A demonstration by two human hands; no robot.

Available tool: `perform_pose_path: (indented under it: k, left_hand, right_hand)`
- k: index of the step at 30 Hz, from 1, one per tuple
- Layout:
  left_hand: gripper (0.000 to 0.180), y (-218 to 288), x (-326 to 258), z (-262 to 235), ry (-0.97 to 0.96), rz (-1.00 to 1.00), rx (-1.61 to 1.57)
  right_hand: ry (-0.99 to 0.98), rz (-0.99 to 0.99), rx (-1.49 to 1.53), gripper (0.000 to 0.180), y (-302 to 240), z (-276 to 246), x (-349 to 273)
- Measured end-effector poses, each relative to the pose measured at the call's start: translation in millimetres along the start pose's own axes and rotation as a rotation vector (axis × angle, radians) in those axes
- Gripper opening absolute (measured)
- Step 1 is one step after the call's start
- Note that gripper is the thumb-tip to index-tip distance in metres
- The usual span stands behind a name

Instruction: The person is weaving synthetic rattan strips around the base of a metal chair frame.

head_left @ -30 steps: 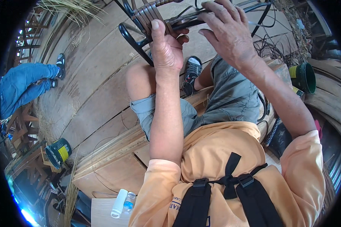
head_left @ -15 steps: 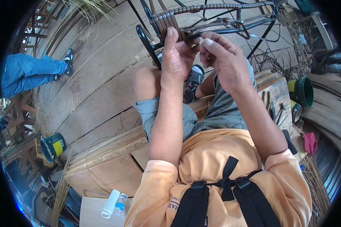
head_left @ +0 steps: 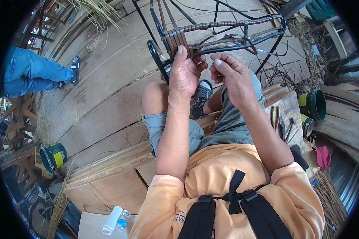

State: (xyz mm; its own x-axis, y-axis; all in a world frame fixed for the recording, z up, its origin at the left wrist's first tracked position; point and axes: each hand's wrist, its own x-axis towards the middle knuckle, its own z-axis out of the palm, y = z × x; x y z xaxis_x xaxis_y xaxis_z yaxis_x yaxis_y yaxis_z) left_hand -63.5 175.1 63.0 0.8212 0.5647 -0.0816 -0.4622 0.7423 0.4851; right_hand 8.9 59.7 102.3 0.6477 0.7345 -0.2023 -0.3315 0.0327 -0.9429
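Since the earlier frame both hands have been drawn lower, the left hand (head_left: 184, 73) now closed around the woven strip (head_left: 178, 39) on the black metal frame (head_left: 227, 38), the right hand (head_left: 231, 75) beside it, fingers (head_left: 219, 60) pinched on a thin strand.

I get one view only, a fisheye on the wearer's head, looking steeply down and forward over the chest and knees. It sits close above the left hand (head_left: 183, 75) and right hand (head_left: 233, 77), which come up from the near edge to the frame (head_left: 227, 28) at the far centre. Floor planks (head_left: 107, 99) bend toward the dark rim on the left.
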Motion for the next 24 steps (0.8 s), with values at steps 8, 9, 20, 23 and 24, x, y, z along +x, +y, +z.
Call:
perform_pose_path:
  k: [8,9,20,23,24]
  left_hand:
    - [0.042,-3.2,0.0,0.1,-0.003,-0.045,-0.06]
    - [0.042,-3.0,0.3,-1.3,-0.005,-0.044,-0.059]
    - [0.051,-0.9,-1.5,-4.0,-0.017,-0.031,0.002]
    - [0.036,-3.8,-2.4,-8.6,-0.035,-0.015,-0.019]
    - [0.025,-3.2,-3.5,-7.7,-0.051,-0.011,-0.045]
  right_hand:
    - [0.044,-0.004,-0.029,0.017,-1.4,-5.1,-4.6]
    - [0.046,0.001,-0.039,0.017,-1.9,-4.2,-4.5]
    - [0.094,-0.13,-0.23,0.019,-13.0,-4.8,-3.8]
    - [0.196,-0.443,-0.623,0.017,-22.8,-15.9,6.7]
    - [0.252,-0.613,-0.805,0.017,-25.2,-22.2,12.2]
